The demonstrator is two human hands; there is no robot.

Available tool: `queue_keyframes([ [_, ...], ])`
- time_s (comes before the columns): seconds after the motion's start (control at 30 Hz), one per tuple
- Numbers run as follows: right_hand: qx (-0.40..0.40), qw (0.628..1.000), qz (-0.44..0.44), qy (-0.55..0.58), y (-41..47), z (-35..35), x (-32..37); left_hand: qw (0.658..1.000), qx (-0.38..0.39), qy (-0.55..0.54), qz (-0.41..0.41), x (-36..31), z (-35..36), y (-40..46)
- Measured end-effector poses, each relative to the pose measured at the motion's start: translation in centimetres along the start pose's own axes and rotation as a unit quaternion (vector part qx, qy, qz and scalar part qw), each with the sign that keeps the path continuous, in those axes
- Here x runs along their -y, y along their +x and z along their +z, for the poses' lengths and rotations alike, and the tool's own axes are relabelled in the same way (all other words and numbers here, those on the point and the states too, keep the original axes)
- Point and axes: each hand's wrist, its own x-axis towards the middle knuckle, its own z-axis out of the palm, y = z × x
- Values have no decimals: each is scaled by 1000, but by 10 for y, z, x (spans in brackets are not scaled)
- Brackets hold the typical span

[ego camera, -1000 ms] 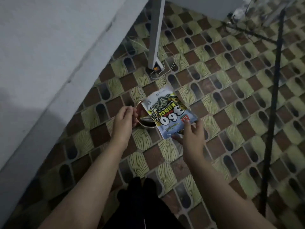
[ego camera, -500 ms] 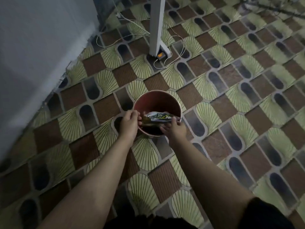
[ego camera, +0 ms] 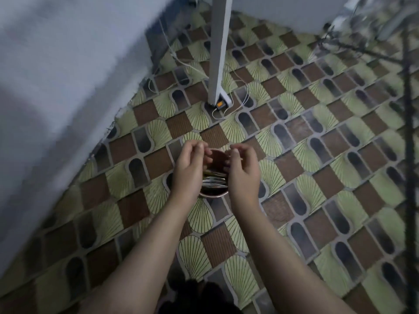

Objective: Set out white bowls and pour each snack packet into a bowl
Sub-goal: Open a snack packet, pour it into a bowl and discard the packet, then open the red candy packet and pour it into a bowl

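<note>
Both hands are hovering over a round reddish-brown bin with a pale metal rim (ego camera: 213,196), which is standing on the patterned green, brown and grey tiled floor (ego camera: 317,177) and is being largely hidden by them, so only its near rim and a slice of its dark inside are showing. The left hand (ego camera: 189,171) is covering the bin's left side with fingers loosely curled and nothing visible in its grasp; the right hand (ego camera: 243,173) is doing the same on the right, fingers bent inward, and whether its fingertips are pinching anything is too blurred to tell. Crumpled snack packets (ego camera: 214,180) are lying inside the bin between the two hands, their print unreadable. Half a second earlier the right hand was lowering a packet over the rim and the left hand was holding the rim; now both are lifted clear and the packet is sitting lower in the bin. Behind, a white upright post (ego camera: 218,51) with thin white cables (ego camera: 238,103) at its foot is standing beside a pale grey wall (ego camera: 68,75). The right edge is smeared by motion blur.
</note>
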Motion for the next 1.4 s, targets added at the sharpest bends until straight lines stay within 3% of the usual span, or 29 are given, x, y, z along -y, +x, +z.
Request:
queue_keyframes([
  [0.23,95,977,-188,19,-64,-17,248,977,-16,-52,205,-238,-48,-96],
  [0.47,243,940,-238,18,-162,5,384,955,-156,-32,251,-345,-151,-180],
  [0.67,369,894,-254,29,-247,87,411,912,-320,-37,255,-360,-269,-226],
  [0.83,428,863,-261,58,-309,181,416,869,-437,-38,230,-356,-365,-240],
  [1.0,479,825,-291,77,-357,272,417,836,-499,-14,228,-351,-437,-232],
  [1.13,473,821,-313,68,-365,346,415,828,-516,-2,221,-351,-480,-207],
  [1.27,446,831,-332,30,-345,429,410,840,-520,57,144,-341,-533,-161],
  [1.4,435,820,-372,-24,-320,503,398,857,-497,132,-25,-311,-590,-100],
])
